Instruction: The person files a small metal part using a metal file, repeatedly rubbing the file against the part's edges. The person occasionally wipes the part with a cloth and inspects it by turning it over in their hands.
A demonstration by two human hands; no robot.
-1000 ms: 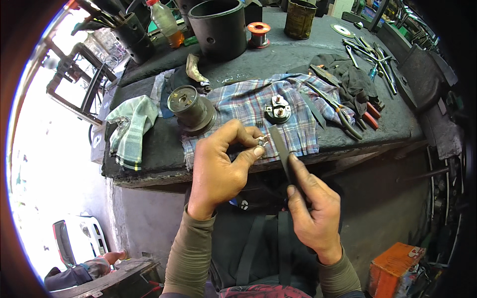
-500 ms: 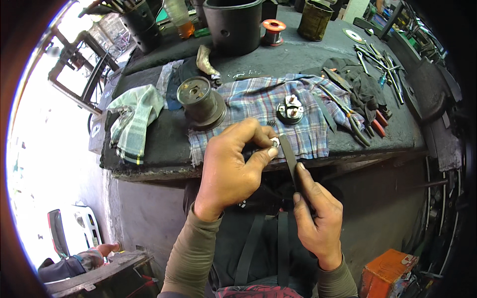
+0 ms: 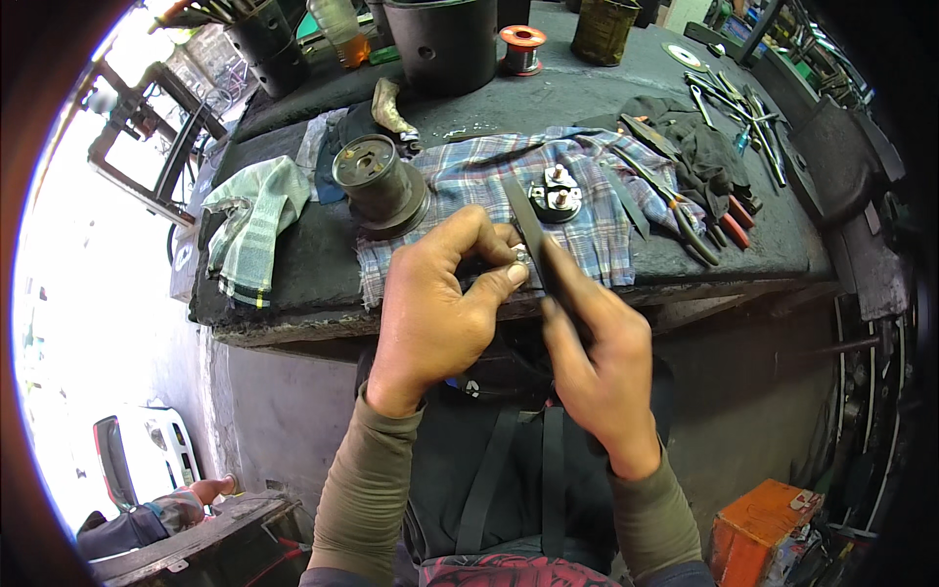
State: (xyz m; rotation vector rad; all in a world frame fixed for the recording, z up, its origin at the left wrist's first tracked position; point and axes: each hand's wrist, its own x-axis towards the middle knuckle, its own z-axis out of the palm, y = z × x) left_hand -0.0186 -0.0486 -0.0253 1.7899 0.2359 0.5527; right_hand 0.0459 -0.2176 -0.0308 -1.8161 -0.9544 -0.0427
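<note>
My left hand (image 3: pixel 440 293) is closed, pinching a small pale metal part (image 3: pixel 521 255) between thumb and forefinger, just over the bench's front edge. My right hand (image 3: pixel 602 357) grips the lower end of a flat grey file (image 3: pixel 529 227), thumb and fingers pressed on its two faces. The file stands steeply tilted, its face against or right beside the small part; exact contact I cannot tell. Beyond the hands, a round black part with copper-coloured studs (image 3: pixel 556 196) lies on a blue plaid cloth (image 3: pixel 469 171).
A dark metal pulley-like drum (image 3: pixel 377 186) stands left of the cloth, beside a green checked rag (image 3: pixel 259 225). Pliers (image 3: pixel 690 230) and several wrenches (image 3: pixel 753 117) lie to the right. At the back are a black bucket (image 3: pixel 440 49) and a wire spool (image 3: pixel 522 49). An orange box (image 3: pixel 758 533) sits lower right.
My right hand has pushed the file forward and up to the left, past the small part. My left hand keeps its pinch. The whole view has shifted slightly.
</note>
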